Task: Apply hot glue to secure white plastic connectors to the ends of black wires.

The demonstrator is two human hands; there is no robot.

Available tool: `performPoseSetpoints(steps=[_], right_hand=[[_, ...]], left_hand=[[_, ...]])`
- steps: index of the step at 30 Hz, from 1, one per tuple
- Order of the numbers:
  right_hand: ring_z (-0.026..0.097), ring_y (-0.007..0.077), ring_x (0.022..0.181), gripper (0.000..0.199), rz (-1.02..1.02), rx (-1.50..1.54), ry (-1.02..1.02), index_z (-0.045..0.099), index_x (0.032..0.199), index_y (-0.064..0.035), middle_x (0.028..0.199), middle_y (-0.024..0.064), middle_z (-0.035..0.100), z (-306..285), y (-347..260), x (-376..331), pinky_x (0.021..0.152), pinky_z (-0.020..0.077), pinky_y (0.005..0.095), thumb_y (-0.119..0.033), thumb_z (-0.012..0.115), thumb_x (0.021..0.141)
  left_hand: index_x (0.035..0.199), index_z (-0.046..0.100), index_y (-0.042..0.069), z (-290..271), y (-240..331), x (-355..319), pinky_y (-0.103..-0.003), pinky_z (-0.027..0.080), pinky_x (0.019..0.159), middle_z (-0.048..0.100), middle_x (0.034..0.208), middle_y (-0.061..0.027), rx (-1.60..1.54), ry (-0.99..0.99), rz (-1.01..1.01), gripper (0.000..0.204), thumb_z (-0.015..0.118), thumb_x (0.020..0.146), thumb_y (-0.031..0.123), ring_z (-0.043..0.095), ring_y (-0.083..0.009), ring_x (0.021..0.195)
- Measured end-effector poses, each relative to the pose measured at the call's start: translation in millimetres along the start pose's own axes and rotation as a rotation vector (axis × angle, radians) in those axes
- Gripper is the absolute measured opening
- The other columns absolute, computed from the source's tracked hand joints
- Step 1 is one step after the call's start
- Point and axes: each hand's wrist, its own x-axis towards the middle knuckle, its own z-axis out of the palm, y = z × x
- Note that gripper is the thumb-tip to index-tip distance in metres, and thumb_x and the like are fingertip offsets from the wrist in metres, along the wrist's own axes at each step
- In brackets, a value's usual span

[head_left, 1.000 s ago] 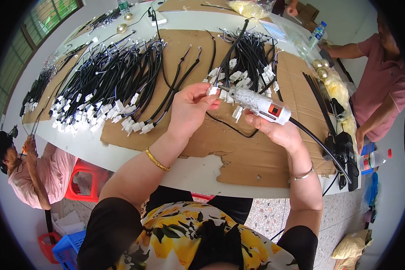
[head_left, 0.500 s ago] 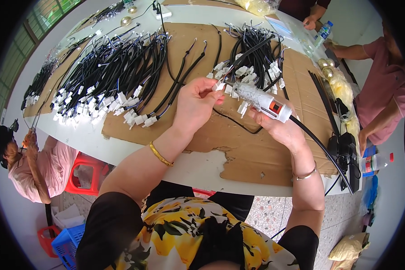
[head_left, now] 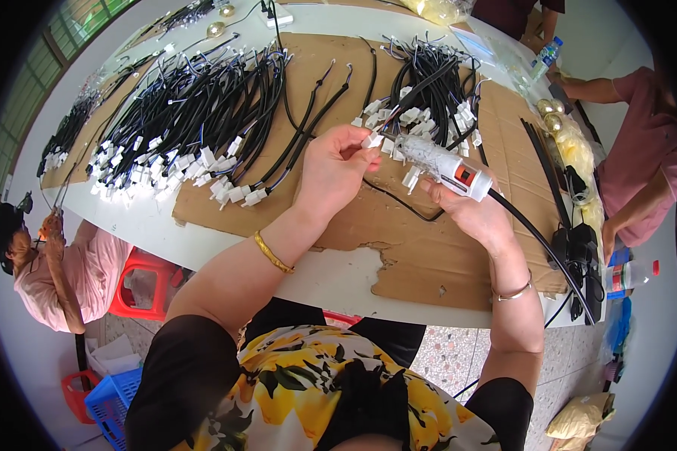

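Between the thumb and fingertips of my left hand [head_left: 338,167] is a small white plug connector [head_left: 373,140] at the end of a black cable. My right hand [head_left: 470,210] is closed round a white hot glue gun [head_left: 449,170] with an orange-red switch and a crusted, clear-coated front. Its thin tip points left and meets or nearly meets the connector; whether they touch, I cannot tell. From its rear a thick black cord [head_left: 541,244] runs down to the right. Just beyond my hands lies a bundle of black cables [head_left: 432,75] with white connectors.
Brown cardboard [head_left: 459,274] covers much of the white table [head_left: 316,276]. A larger cable pile [head_left: 195,113] spreads at left. Black power adapters [head_left: 579,244] and a water bottle [head_left: 547,59] are at right. Other people sit at left and right; a red stool [head_left: 144,284] stands left.
Both hands keep their grips on the connector and the glue gun. The whole view has shifted slightly, and my hands' pose is almost the same.
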Motion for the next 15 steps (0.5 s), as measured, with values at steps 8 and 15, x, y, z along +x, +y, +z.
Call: performPoseSetpoints(steps=[8, 15], right_hand=[[0.059, 0.0104, 0.076, 0.020, 0.026, -0.045, 0.011, 0.058, 0.093, 0.0029, 0.084, 0.0062, 0.065, 0.3, -0.4, -0.2, 0.068, 0.0464, 0.0229, -0.006, 0.060, 0.076], [0.061, 0.0122, 0.077, 0.021, -0.049, -0.057, 0.035, 0.054, 0.095, 0.0048, 0.085, 0.0082, 0.065, 0.7, 7.9, 1.7, 0.068, 0.0473, 0.0236, -0.004, 0.058, 0.076]], left_hand=[[0.092, 0.054, -0.005, 0.0, 2.5, -0.9, -0.026, 0.052, 0.066, 0.061, 0.087, -0.0102, 0.042, -0.004, -0.014, 0.013, 0.052, 0.079, -0.008, 0.060, -0.0141, 0.072], [0.092, 0.054, -0.005, 0.1, 2.1, -0.6, -0.025, 0.052, 0.065, 0.060, 0.086, -0.0098, 0.071, -0.007, -0.009, 0.013, 0.051, 0.079, -0.008, 0.060, -0.0134, 0.071]])
